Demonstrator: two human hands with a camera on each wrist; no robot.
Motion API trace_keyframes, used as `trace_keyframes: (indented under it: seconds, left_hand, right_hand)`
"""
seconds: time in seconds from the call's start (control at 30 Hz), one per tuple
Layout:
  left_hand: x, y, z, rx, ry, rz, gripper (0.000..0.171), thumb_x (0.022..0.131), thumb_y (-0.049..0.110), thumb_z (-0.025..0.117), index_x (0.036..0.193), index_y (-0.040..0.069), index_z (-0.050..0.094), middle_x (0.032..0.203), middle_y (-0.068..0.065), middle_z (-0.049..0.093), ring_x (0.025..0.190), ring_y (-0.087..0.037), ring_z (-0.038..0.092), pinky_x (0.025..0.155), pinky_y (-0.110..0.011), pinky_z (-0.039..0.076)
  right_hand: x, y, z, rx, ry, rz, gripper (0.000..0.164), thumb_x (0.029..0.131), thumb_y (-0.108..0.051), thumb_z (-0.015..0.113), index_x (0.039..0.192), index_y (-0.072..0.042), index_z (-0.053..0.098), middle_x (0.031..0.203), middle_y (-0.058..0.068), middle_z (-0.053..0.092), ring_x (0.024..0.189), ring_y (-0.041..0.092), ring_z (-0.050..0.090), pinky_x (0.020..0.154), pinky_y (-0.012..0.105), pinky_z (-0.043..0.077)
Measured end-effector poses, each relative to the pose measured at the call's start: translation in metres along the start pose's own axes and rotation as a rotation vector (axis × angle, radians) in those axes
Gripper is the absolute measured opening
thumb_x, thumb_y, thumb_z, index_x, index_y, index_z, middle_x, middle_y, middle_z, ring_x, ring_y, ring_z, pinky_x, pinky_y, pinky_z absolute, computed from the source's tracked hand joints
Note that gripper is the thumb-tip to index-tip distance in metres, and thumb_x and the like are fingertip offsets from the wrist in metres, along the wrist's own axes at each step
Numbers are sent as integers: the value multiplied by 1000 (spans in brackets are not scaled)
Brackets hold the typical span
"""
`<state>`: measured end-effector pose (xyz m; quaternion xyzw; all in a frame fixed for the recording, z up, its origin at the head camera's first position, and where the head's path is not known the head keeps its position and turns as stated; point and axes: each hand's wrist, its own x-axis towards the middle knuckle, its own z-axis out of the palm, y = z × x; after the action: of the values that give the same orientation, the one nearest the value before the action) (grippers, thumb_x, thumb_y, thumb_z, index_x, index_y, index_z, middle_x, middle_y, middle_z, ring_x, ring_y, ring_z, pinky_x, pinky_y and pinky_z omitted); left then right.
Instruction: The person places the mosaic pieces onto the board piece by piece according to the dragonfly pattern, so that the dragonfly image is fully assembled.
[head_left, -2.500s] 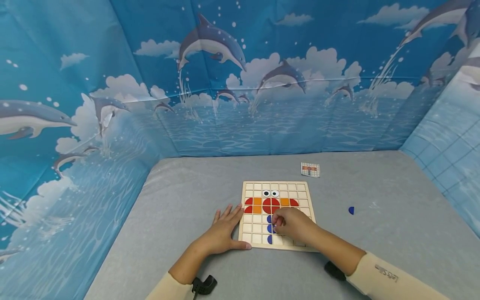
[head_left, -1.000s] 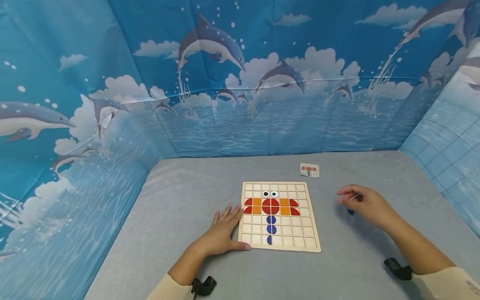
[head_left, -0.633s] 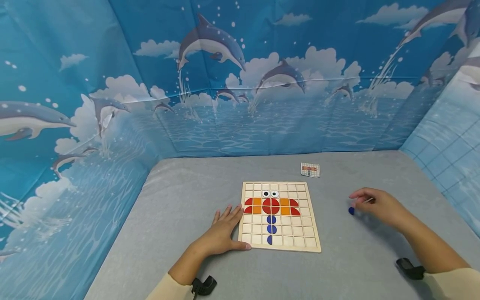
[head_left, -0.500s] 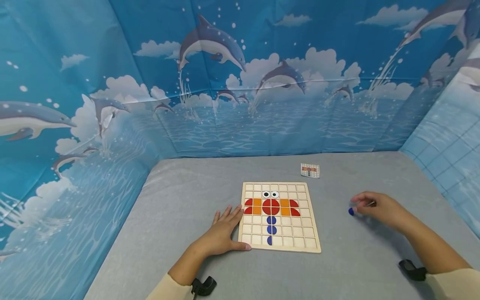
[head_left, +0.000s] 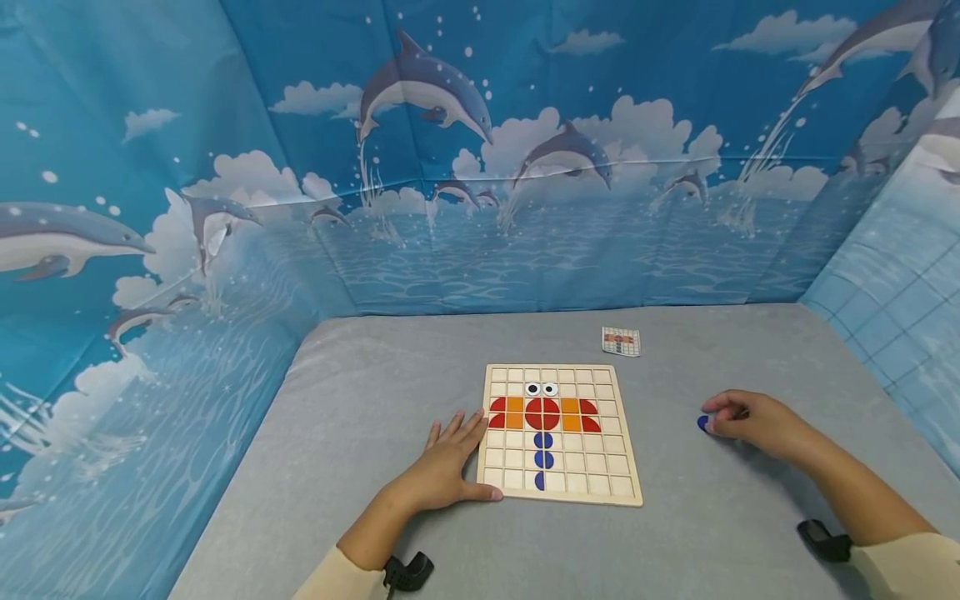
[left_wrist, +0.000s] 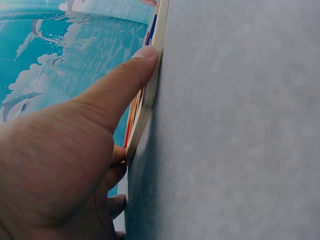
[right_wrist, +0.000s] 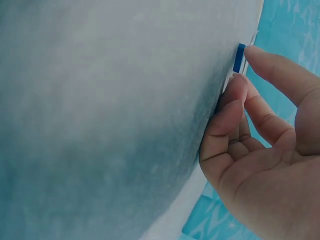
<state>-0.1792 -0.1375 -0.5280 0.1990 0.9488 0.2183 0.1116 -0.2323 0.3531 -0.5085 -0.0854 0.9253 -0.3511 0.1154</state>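
Observation:
A square wooden grid board (head_left: 596,461) lies on the grey cloth, bearing red, orange and blue pieces and two eye pieces in a creature-like pattern. My left hand (head_left: 444,473) steadies its lower left corner, fingers spread straight at the left edge. In the left wrist view the left thumb (left_wrist: 132,70) presses along the board's rim. Off to the right, my right hand (head_left: 761,423) is down at a loose blue half-circle piece (head_left: 702,423). The right wrist view has this blue piece (right_wrist: 239,58) between thumb tip and index fingertip, at the cloth.
A small pattern card (head_left: 620,341) with a printed grid lies behind the board's right corner. Grey cloth (head_left: 360,400) covers the surface. A blue dolphin-print curtain (head_left: 480,233) stands along the back and sides.
My right hand has left the board and reached right to the loose blue half-circle piece, its thumb and index closing on it. The left hand stays at the board's corner.

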Motion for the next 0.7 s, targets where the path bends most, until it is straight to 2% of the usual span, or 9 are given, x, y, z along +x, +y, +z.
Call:
trace_keyframes:
  seconds: [0.27, 0.5, 0.7]
  left_hand:
    - [1, -1, 0, 1, 3, 4, 113, 77, 69, 75, 163, 17, 23, 171, 2, 16, 160, -29, 4, 125, -63, 1]
    - [1, 0, 0, 5, 0, 0, 113, 77, 66, 77, 163, 18, 22, 171, 2, 16, 160, -29, 4, 125, -64, 1]
    - [1, 0, 0, 2, 0, -8, 113, 77, 67, 77, 163, 19, 22, 171, 3, 15, 160, -28, 3, 125, -63, 0]
  right_hand:
    - [0, -2, 2, 1, -3, -19, 29, 94, -24, 71, 109, -1, 65, 94, 5, 60, 77, 7, 49, 63, 24, 45]
    - [-1, -6, 1, -4, -4, 15, 23, 98, -24, 65, 106, -2, 64, 94, 6, 63, 78, 11, 55, 63, 27, 49]
    - [-5, -26, 9, 102, 5, -20, 24, 99, -23, 66, 101, 1, 60, 92, 6, 69, 80, 10, 67, 70, 26, 57]
